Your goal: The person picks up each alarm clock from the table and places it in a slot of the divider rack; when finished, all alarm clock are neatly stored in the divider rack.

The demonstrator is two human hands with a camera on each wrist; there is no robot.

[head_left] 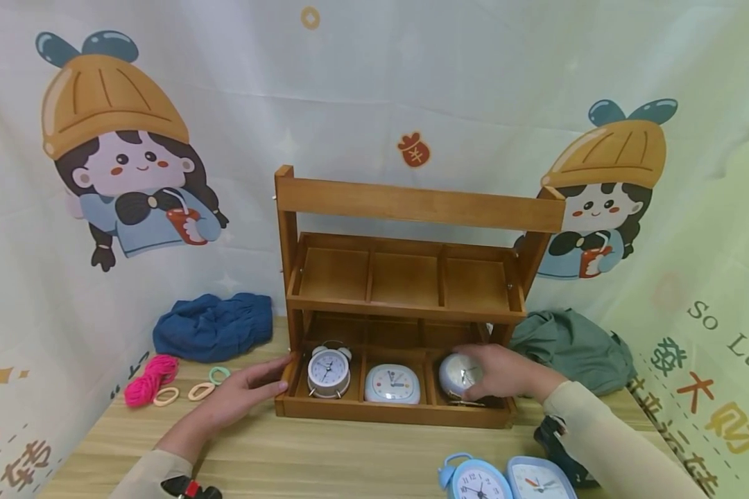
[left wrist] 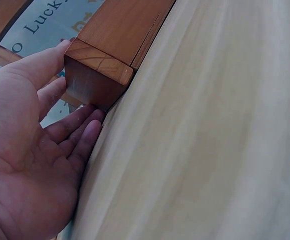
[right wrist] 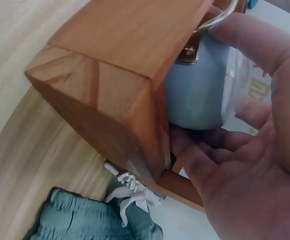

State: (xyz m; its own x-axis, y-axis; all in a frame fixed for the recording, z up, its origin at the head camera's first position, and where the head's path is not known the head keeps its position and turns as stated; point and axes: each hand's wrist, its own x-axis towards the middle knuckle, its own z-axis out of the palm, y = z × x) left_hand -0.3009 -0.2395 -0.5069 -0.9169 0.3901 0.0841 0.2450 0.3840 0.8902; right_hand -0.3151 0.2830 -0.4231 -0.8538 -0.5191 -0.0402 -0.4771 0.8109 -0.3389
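Note:
My right hand (head_left: 505, 371) grips a round, pale blue-grey alarm clock (head_left: 459, 374) in the lower right compartment of a brown wooden shelf (head_left: 406, 305). In the right wrist view, thumb and fingers lie on either side of the clock's rounded body (right wrist: 197, 90), beside the shelf's front corner. Against the shelf's lower left side, my left hand (head_left: 240, 398) rests with fairly straight fingers; the left wrist view shows its fingertips at the wooden end (left wrist: 97, 80). A white twin-bell alarm clock (head_left: 329, 372) stands in the left compartment, and a white rounded-rectangular clock (head_left: 392, 384) in the middle one.
A blue twin-bell clock (head_left: 477, 482) and a light blue square clock (head_left: 539, 479) lie at the front right. Left of the shelf are blue cloth (head_left: 213, 326), pink yarn (head_left: 151, 381) and several rings (head_left: 201, 391). Green cloth (head_left: 571, 350) lies on the right.

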